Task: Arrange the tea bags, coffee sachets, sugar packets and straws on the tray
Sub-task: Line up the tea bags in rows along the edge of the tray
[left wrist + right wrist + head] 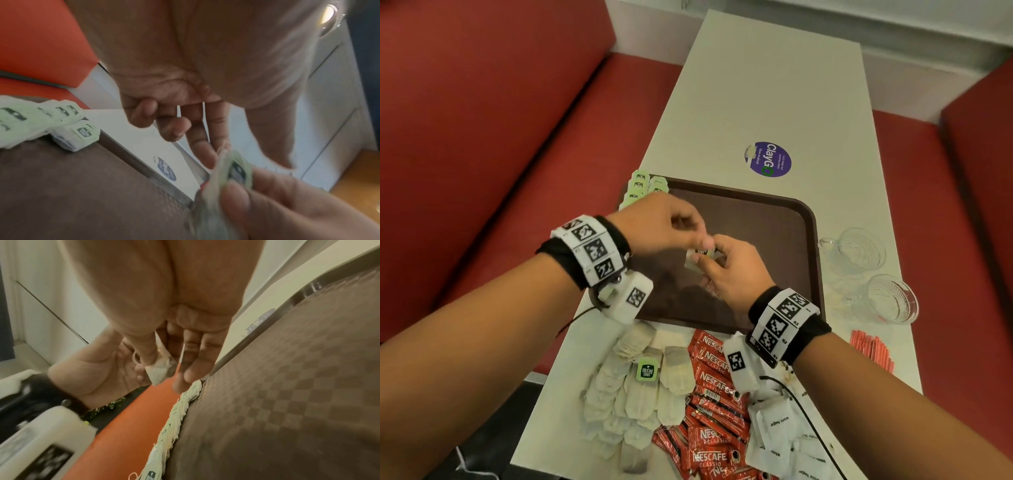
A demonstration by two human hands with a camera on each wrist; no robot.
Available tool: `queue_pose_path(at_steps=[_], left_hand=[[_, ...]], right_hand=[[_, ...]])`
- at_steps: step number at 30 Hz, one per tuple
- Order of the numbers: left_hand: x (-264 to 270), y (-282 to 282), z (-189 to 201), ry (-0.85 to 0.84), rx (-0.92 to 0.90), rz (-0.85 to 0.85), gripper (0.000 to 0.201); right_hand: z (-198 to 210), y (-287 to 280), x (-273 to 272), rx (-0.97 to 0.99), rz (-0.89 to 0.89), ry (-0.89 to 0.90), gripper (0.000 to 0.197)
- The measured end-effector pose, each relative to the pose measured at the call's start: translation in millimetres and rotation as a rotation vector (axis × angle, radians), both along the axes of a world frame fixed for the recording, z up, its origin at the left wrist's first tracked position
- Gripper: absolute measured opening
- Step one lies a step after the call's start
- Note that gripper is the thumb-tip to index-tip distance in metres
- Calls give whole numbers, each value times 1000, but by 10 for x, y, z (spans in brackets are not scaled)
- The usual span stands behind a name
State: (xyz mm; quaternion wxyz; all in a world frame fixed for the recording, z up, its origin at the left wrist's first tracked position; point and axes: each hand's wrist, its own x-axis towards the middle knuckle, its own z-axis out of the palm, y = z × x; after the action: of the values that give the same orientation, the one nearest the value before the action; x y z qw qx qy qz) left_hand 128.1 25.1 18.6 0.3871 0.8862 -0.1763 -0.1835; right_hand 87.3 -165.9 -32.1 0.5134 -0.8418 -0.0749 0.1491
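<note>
Left hand point(659, 226) and right hand point(736, 270) together pinch one white paper tea bag with green tag point(698, 257) above the brown plastic tray point(767, 219).

White tea bag point(697, 257) with green tag, held above the brown tray point(774, 240)
</note>
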Motion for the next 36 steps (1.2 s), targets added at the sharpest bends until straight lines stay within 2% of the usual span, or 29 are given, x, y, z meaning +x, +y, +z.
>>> queue_pose_path(at_steps=[2,5,7,9,12,14,16,18,22,26,32,36], left_hand=[[-97,-6,-62,-55,25,-20,23],[-150,8,-143,-152,6,67,13],[-181,19,-168,-146,-71,125,13],[-212,45,-188,-74,-93,99,14],[-148,141,-249,-35,24,73,15],[16,240,-306,-79,120,183,20],[234,359,-379,-137,256,323,30],[454,479,-450,-158,371,430,31],[784,559,-556,-66,511,456,30],[953,463,-614,-48,581,444,38],[1028,416,-675,-12,558,525,44],[1090,330,-633,-8,582,494,20]], right_hand=[[-4,8,14,-50,5,-68,10],[-25,46,7,-65,-5,-99,11],[-24,59,4,-61,-26,-108,11],[-11,53,7,-93,-28,-132,11],[-35,26,-7,-107,-36,-100,9],[-74,-13,-23,-150,5,-32,24],[-88,-67,-53,-309,134,33,34],[-73,-109,-102,-462,289,99,33],[-131,-162,-199,-631,478,185,22],[-205,-187,-236,-680,460,195,14],[-244,-183,-231,-688,446,198,14],[-256,-185,-229,-682,439,202,13]])
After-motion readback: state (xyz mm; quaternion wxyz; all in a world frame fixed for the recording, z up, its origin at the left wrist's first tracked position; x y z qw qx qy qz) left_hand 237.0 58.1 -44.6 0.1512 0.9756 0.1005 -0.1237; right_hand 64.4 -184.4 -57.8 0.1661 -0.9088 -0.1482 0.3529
